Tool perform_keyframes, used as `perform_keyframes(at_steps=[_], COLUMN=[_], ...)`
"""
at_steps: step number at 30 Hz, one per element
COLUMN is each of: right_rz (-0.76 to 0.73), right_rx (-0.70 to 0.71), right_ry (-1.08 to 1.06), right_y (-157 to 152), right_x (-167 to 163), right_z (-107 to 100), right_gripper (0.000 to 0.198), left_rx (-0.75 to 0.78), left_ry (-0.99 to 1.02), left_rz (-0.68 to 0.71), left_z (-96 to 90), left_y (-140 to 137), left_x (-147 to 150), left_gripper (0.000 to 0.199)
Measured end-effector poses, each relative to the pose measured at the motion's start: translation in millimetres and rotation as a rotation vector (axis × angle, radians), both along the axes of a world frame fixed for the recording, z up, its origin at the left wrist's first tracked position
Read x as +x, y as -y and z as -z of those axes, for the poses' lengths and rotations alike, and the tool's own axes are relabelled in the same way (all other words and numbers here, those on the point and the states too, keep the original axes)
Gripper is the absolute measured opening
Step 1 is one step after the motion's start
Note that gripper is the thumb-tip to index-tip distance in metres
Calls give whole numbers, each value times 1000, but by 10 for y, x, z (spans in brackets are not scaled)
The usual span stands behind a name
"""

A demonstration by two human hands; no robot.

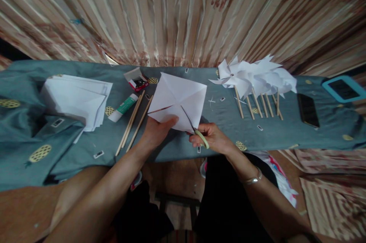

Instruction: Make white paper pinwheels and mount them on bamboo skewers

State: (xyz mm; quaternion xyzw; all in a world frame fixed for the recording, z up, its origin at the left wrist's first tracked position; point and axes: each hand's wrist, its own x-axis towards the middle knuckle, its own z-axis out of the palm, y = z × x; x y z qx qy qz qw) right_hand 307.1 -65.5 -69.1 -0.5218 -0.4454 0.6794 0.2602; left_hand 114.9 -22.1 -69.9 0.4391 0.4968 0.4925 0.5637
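Observation:
A white paper square [187,90] with diagonal creases is held above the table, a slit open along its lower left diagonal. My left hand [160,130] pinches its lower left edge, thumb on top. In my right hand [210,136] are scissors [201,138] with pale green handles, their blades at the paper's lower corner and pointing toward its centre. Left of the paper lie several wooden sticks [131,123] and a green and white glue stick [124,107]. Behind them sits a small open box [136,79] with dark metal pieces inside.
Several finished paper pinwheels [251,77] on sticks lie at the right. Beyond them are a dark phone [308,110] and a blue-framed device [344,88]. A stack of white paper [77,100] rests at the left on the green tablecloth [168,151]. A pleated curtain [177,18] hangs behind.

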Motion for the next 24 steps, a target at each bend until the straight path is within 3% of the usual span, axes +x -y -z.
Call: perform_keyframes(at_steps=[10, 13, 16, 21, 24], right_rz=[-305, -308, -150, 329, 404], right_rx=[58, 48, 87, 232, 249], right_ry=[74, 62, 18, -17, -28], right_y=[-45, -43, -43, -120, -197], right_x=[284, 459, 619, 716, 688], right_z=[-106, -136, -162, -162, -136], right_gripper=[65, 70, 71, 68, 71], left_rx=[-32, -53, -91, -158, -194], left_ry=[200, 273, 316, 292, 177], left_rz=[-34, -40, -29, 72, 115], left_z=[9, -34, -58, -46, -11], left_y=[-113, -153, -157, -71, 12], left_x=[-103, -153, -179, -152, -111], left_gripper=[59, 59, 57, 53, 49])
